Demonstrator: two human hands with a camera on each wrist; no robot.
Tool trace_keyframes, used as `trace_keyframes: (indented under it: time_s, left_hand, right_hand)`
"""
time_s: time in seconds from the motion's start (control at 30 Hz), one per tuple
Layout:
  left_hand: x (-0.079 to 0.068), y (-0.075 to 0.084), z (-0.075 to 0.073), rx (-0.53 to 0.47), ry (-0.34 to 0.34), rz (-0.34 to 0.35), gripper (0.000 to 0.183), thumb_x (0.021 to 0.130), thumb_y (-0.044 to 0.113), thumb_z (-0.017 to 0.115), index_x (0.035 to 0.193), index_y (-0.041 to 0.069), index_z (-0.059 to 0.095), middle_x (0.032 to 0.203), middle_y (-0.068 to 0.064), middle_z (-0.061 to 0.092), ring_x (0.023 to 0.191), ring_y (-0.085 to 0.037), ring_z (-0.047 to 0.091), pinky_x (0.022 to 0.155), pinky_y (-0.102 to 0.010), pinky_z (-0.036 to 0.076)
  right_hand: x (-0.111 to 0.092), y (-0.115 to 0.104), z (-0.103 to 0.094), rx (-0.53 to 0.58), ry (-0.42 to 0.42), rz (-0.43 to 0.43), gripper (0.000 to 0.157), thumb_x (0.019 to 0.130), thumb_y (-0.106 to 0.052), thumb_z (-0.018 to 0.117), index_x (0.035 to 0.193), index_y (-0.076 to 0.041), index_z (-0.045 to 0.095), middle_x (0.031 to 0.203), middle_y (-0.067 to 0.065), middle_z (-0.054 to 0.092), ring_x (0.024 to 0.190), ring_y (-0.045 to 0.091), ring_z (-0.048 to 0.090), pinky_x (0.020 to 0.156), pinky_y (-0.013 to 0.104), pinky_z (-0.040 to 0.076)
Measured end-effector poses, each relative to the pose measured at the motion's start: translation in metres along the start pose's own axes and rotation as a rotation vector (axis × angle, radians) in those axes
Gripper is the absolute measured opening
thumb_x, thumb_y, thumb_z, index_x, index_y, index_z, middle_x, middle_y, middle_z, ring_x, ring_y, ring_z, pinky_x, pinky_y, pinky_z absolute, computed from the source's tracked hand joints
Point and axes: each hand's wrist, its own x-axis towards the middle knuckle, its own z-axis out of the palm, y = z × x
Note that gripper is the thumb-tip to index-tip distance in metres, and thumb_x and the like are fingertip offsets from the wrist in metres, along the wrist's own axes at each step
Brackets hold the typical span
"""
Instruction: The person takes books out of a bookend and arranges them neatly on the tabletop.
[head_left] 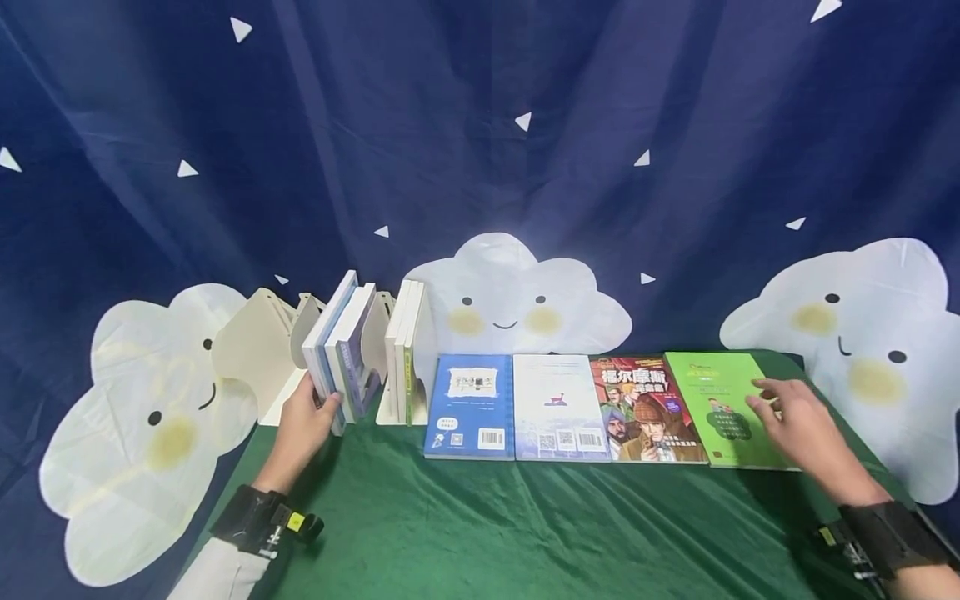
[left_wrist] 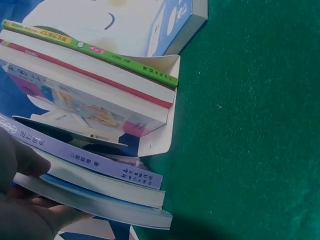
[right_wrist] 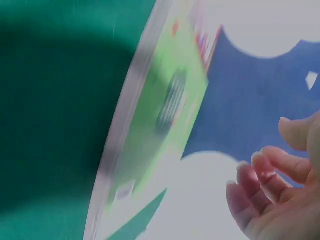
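My left hand grips the lower part of an upright pale blue-and-white book, thumb on one side and fingers on the other. Right beside it leans a purple-spined book. Whether the hand also takes in a second pale book I cannot tell. Over the right part of a flat green book hovers my right hand, fingers loosely bent and holding nothing. In the right wrist view that hand is apart from the green book, which looks blurred.
White bookends stand at the left. Another bookend holds several upright books, one green-spined. In a row on the green cloth lie a blue book, a white book and a red comic-style book. Behind hangs a dark blue curtain with clouds.
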Motion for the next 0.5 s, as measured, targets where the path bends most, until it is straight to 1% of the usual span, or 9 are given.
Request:
trace_keyframes:
  time_s: [0.03, 0.07, 0.17, 0.27, 0.37, 0.5]
  left_hand:
    - [0.0, 0.0, 0.001, -0.004, 0.009, 0.0, 0.046, 0.092, 0.0, 0.053, 0.135, -0.004, 0.038, 0.125, -0.035, 0.051, 0.108, -0.048, 0.053, 0.085, -0.057, 0.049]
    - [-0.001, -0.001, 0.001, -0.005, 0.017, -0.001, 0.045, 0.092, -0.001, 0.052, 0.135, -0.003, 0.038, 0.124, -0.035, 0.052, 0.108, -0.048, 0.053, 0.085, -0.058, 0.049]
    - [-0.002, -0.002, 0.002, -0.016, 0.053, -0.009, 0.043, 0.093, -0.001, 0.049, 0.135, -0.003, 0.039, 0.123, -0.034, 0.053, 0.106, -0.047, 0.055, 0.085, -0.06, 0.049]
    - [-0.005, -0.003, 0.002, -0.015, 0.097, -0.018, 0.039, 0.093, -0.001, 0.049, 0.131, -0.002, 0.043, 0.119, -0.033, 0.056, 0.103, -0.045, 0.056, 0.084, -0.06, 0.049]
    - [-0.008, -0.004, 0.003, -0.015, 0.13, -0.033, 0.035, 0.093, 0.001, 0.05, 0.128, 0.0, 0.047, 0.116, -0.031, 0.059, 0.101, -0.043, 0.058, 0.083, -0.058, 0.05]
    - [-0.014, -0.005, 0.001, -0.01, 0.162, -0.04, 0.034, 0.094, 0.004, 0.051, 0.127, 0.003, 0.049, 0.114, -0.028, 0.061, 0.099, -0.039, 0.059, 0.081, -0.057, 0.051]
  right_hand:
    - [-0.003, -0.009, 0.0, 0.003, 0.007, -0.025, 0.036, 0.093, -0.014, 0.059, 0.118, 0.011, 0.052, 0.101, 0.027, 0.052, 0.084, 0.038, 0.052, 0.06, 0.051, 0.046]
    - [-0.007, -0.02, -0.001, 0.016, 0.001, -0.057, 0.035, 0.092, -0.012, 0.06, 0.118, 0.011, 0.053, 0.102, 0.026, 0.053, 0.084, 0.038, 0.054, 0.062, 0.051, 0.047]
    - [-0.017, -0.045, -0.001, 0.04, -0.015, -0.117, 0.037, 0.091, -0.015, 0.063, 0.12, 0.006, 0.054, 0.106, 0.022, 0.056, 0.088, 0.034, 0.056, 0.065, 0.051, 0.049]
    - [-0.025, -0.065, -0.001, 0.058, -0.036, -0.137, 0.041, 0.09, -0.019, 0.065, 0.123, 0.003, 0.054, 0.11, 0.02, 0.059, 0.096, 0.034, 0.057, 0.071, 0.054, 0.049]
    - [-0.032, -0.08, -0.001, 0.073, -0.055, -0.153, 0.044, 0.088, -0.021, 0.068, 0.123, 0.002, 0.054, 0.111, 0.019, 0.061, 0.102, 0.036, 0.056, 0.078, 0.058, 0.048]
    - [-0.039, -0.097, -0.001, 0.09, -0.091, -0.164, 0.044, 0.087, -0.025, 0.069, 0.122, -0.002, 0.055, 0.113, 0.015, 0.062, 0.108, 0.034, 0.055, 0.083, 0.057, 0.047]
